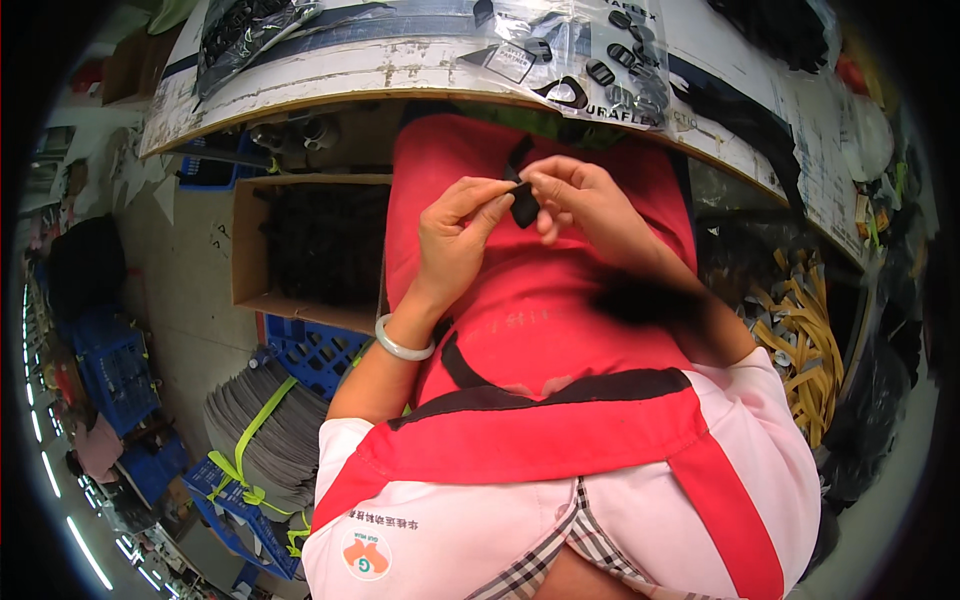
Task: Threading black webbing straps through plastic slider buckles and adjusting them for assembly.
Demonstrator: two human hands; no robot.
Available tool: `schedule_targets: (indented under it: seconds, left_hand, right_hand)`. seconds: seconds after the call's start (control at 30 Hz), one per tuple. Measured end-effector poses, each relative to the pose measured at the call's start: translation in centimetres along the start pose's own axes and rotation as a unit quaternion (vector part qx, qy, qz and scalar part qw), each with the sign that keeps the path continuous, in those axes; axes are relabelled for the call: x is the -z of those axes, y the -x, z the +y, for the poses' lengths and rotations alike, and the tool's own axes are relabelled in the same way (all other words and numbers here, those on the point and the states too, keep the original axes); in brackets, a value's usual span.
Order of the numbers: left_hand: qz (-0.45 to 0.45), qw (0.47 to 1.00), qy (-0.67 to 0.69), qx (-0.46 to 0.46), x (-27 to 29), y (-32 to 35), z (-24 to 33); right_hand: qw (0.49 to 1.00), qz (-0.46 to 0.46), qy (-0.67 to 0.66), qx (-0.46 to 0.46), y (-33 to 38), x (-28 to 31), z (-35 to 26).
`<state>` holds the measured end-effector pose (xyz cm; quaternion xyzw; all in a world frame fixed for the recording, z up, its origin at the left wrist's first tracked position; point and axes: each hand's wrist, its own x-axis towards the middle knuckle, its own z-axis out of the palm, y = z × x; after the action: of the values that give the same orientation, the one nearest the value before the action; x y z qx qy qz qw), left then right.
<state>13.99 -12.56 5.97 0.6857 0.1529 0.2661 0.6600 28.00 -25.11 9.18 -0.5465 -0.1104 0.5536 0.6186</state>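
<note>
Over my lap, which a red apron [480, 270] covers, both hands meet at a short piece of black strap [524, 210]. My left hand [458, 228] pinches it between thumb and forefinger, with a pale bangle [404, 340] on the wrist. Close against it, my right hand [590, 205] grips the strap with thumb and forefinger while its other fingers curl loosely. One end of the strap hangs below the fingertips, and a black strip shows above them. Whether a small buckle sits between the fingers is hidden.
A worn white table [400, 70] lies ahead, with a clear bag of black plastic buckles [610, 70] on it. At left are a cardboard box [245, 240] of black pieces, blue crates [310, 350] and a grey webbing roll [265, 425]. Yellow straps [805, 340] heap at right.
</note>
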Motion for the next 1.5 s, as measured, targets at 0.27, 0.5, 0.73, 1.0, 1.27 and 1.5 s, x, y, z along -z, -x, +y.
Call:
schedule_targets:
  seconds: [0.27, 0.5, 0.73, 1.0, 1.27, 1.5]
  left_hand:
    - [-0.067, 0.988, -0.134, 0.04, 6.1, 2.2, 5.4]
    - [0.134, 0.888, -0.43, 0.092, 16.5, 4.4, 9.1]
    - [-0.16, 0.951, -0.252, -0.085, 0.3, -8.0, 5.8]
    - [-0.147, 0.826, -0.528, -0.133, -11.4, -24.5, -5.3]
    - [-0.235, 0.824, -0.462, -0.228, -17.2, -29.6, -5.7]
    - [-0.367, 0.826, -0.406, -0.135, -15.6, -28.0, -3.4]
  right_hand:
    - [0.994, -0.03, 0.074, 0.079, -2.1, -0.9, 0.6]
    - [0.989, -0.065, 0.131, 0.016, -3.1, 2.3, 3.5]
    - [0.96, -0.108, 0.255, 0.053, -2.8, 1.5, 3.5]
    - [0.969, -0.074, 0.232, 0.048, -2.2, 4.6, 3.4]
    - [0.977, -0.05, 0.202, 0.045, -2.4, 7.0, 3.6]
    - [0.978, -0.047, 0.193, 0.067, -3.4, 8.7, 3.5]
